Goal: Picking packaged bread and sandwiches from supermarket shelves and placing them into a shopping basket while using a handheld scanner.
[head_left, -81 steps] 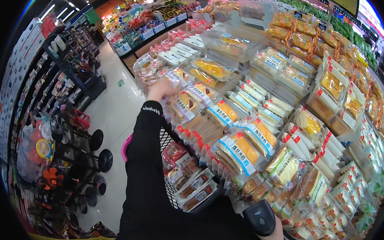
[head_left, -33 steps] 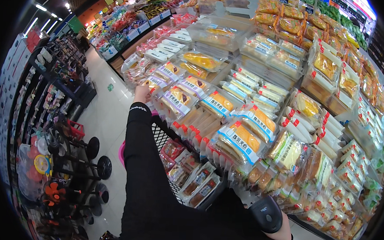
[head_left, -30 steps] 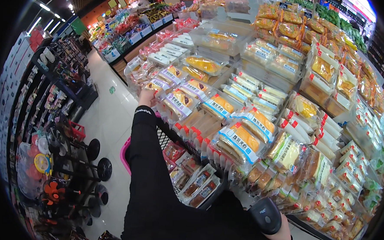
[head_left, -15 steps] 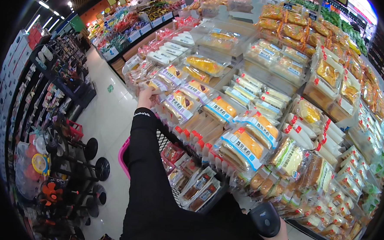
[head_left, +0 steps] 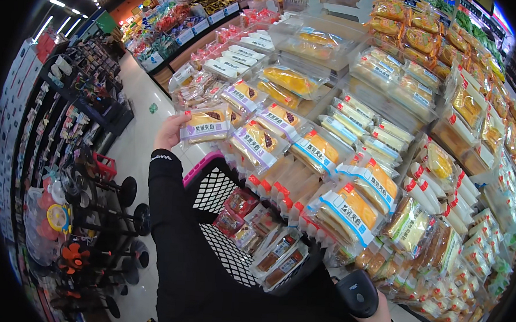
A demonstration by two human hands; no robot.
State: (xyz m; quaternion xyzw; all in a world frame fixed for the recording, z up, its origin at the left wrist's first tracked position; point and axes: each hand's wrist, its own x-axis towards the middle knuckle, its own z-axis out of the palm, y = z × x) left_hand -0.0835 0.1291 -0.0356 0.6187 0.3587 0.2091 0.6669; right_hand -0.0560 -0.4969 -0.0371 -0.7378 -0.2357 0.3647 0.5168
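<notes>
Drawn out from the stacked bread packs [head_left: 317, 149] over the last half second, one purple-banded pack [head_left: 207, 125] is now pinched at its left end by the person's left hand [head_left: 169, 134], just beyond the black mesh basket [head_left: 213, 189] with its pink handle [head_left: 194, 168]. Wrapped goods [head_left: 279, 258] lie in the basket. Lower down, the right hand [head_left: 380, 314] grasps a black scanner [head_left: 357, 293], its fingers mostly hidden behind it.

Can't see most fingers of the left hand [head_left: 170, 132], tucked behind the bread pack [head_left: 207, 125] above the basket [head_left: 202, 162], nor those of the right hand [head_left: 379, 316], masked by the scanner [head_left: 357, 293] to the basket's right! Can't follow the basket's left side under a black sleeve [head_left: 176, 226]; can't name the rack goods [head_left: 76, 122], tiny, well left of the basket.
</notes>
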